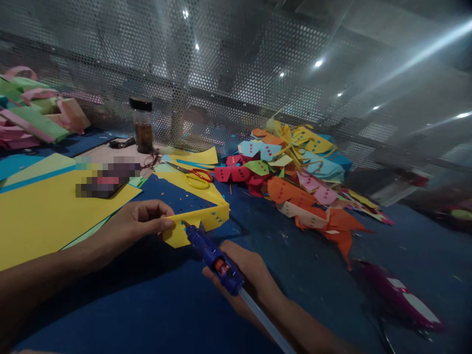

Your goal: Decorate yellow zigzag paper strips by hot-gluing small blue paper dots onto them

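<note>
Yellow paper, bent into an angular strip [217, 216], occupied the middle of the work area, just above the blue table surface [129, 314]. The left hand [147, 219] pinched the strip's left end between thumb and fingers. The right hand [250, 265] was wrapped around a dark blue glue gun [212, 255], whose nozzle pointed up and leftward at a small blue mark on the strip's near face – whether tip and paper touched could not be told. A translucent glue stick [260, 314] trailed from the rear of the gun toward the lower edge. Further blue marks lay near the strip's right-hand corner, where the paper turned back toward the scissors [201, 179], a pair with red and yellow handles.

Left: large yellow sheets [47, 216] lay flat, partly beneath the left forearm, with a dark, pixelated object [108, 182] resting on them. Behind stood an upright jar [143, 129] with a black lid and brown contents; a heap of pink and green paper pieces [40, 113] filled the far left corner.

Right: a pile of dotted paper pieces [258, 169] – red, light blue, orange, pink and yellow among them – spread toward the viewer, ending in an orange piece [341, 228] with pointed tails. Nearer lay a blurred purple object [401, 295]. A perforated metal panel [221, 83] rose behind the table.
</note>
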